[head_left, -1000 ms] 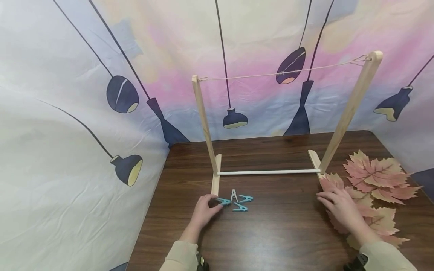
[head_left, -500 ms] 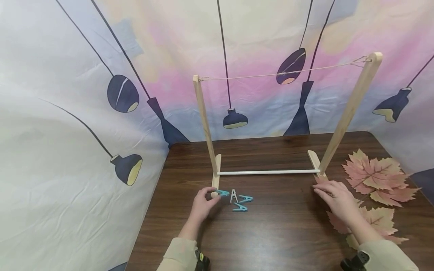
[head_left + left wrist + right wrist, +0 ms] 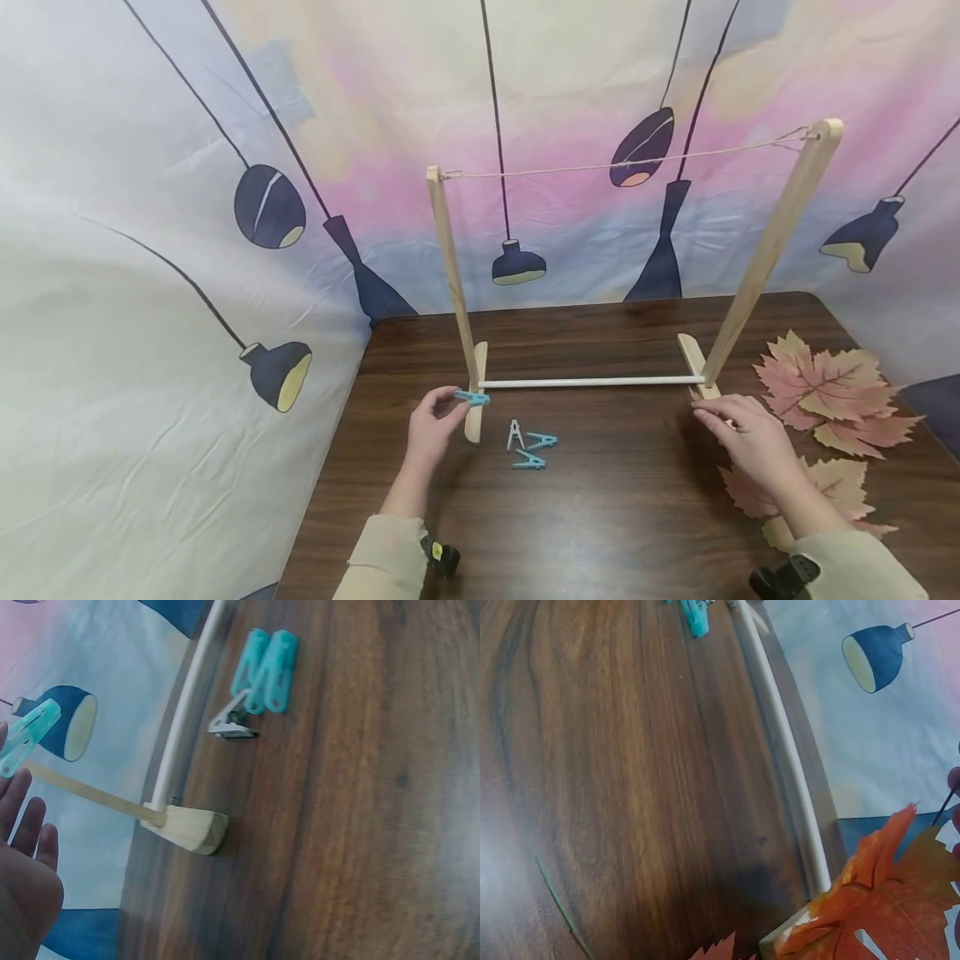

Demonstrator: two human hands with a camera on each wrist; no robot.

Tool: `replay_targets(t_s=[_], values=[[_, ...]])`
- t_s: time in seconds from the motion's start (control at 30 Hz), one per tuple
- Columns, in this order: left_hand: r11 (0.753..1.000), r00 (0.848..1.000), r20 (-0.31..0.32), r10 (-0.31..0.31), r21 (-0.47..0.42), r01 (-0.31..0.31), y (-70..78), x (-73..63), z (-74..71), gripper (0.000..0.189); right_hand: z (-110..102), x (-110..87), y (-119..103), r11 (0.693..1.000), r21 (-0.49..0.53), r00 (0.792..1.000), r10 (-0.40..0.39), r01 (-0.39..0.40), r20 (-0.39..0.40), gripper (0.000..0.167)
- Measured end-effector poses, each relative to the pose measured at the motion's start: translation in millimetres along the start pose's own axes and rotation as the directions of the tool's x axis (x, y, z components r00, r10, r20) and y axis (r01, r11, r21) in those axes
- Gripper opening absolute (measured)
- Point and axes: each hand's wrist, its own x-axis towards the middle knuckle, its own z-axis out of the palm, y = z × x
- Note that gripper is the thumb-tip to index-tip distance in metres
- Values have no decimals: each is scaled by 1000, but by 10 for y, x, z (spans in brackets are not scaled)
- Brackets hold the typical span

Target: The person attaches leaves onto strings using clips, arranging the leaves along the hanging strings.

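Observation:
My left hand (image 3: pixel 431 429) pinches a turquoise clothespin (image 3: pixel 475 398) between thumb and fingers, raised beside the foot of the rack's left post (image 3: pixel 452 275). In the left wrist view the same clothespin (image 3: pixel 31 735) sticks out past the fingertips. At the right post's foot, my right hand (image 3: pixel 753 442) pinches the dark stem (image 3: pixel 943 808) of an orange maple leaf (image 3: pixel 900 907), seen in the right wrist view; the hand mostly hides this leaf in the head view. One white clothespin (image 3: pixel 514 435) and two turquoise clothespins (image 3: pixel 529 460) lie on the table between the hands.
A string (image 3: pixel 555 172) spans the tops of the wooden posts, and a white rod (image 3: pixel 592 382) joins them low down. Several pink-tan maple leaves (image 3: pixel 825 383) lie on the brown table (image 3: pixel 585 525) at right. A printed cloth (image 3: pixel 390 100) hangs behind.
My left hand has picked up the turquoise clothespin and moved it up and away from the others. My right hand has drawn a leaf off the pile, shifting slightly left.

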Motion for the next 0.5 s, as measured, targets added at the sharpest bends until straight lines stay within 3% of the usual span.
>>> replay_targets(t_s=[0.1, 0.27, 0.5], values=[[999, 1000, -8, 19, -45, -19, 113, -2, -17, 33, -23, 10, -10, 1000, -2, 999, 3, -3, -34, 15], [998, 998, -26, 50, -40, -51, 321, -65, -33, 32, -58, 50, -36, 1000, -5, 996, 1, -1, -92, 14], [996, 997, -34, 69, -52, -71, 189, 17, -6, 33, -110, 87, -76, 999, 7, 994, 43, -42, -99, 13]])
